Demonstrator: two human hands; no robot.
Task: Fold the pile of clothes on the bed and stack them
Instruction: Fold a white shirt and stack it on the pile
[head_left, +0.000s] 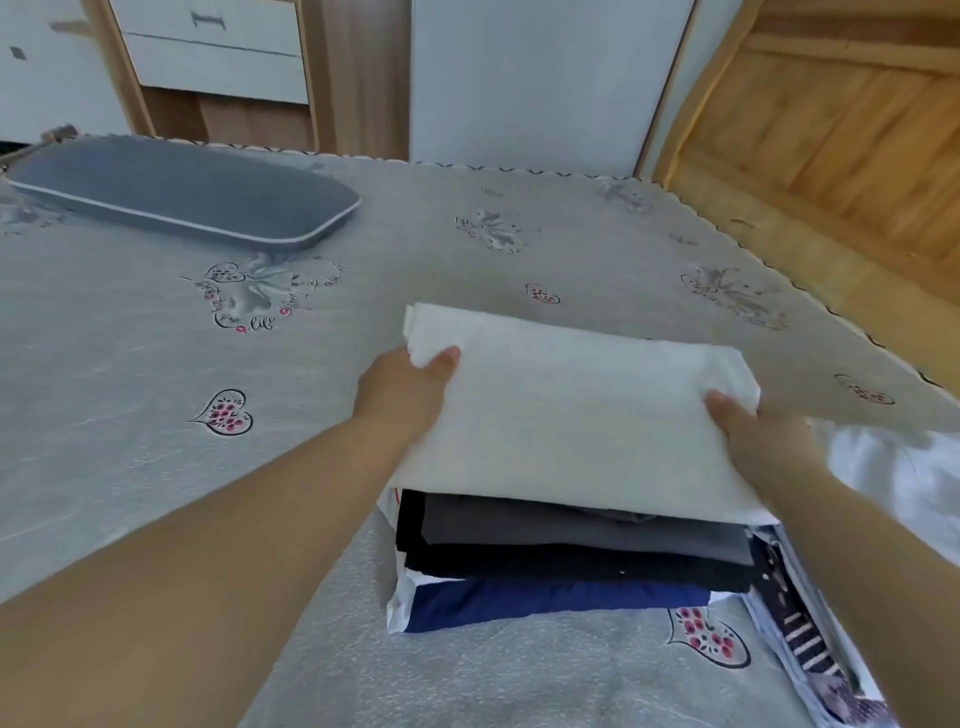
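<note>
We hold a folded white garment over the stack of folded clothes near the bed's front edge. Our left hand grips its left end, thumb on top; our right hand grips its right end. A grey pillow lies at the far left corner.

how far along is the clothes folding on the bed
Done: a stack of folded grey, black and blue garments sits on the bed. In hand: the left hand and right hand hold a folded white garment above it. Left: rumpled white cloth at right.
</note>
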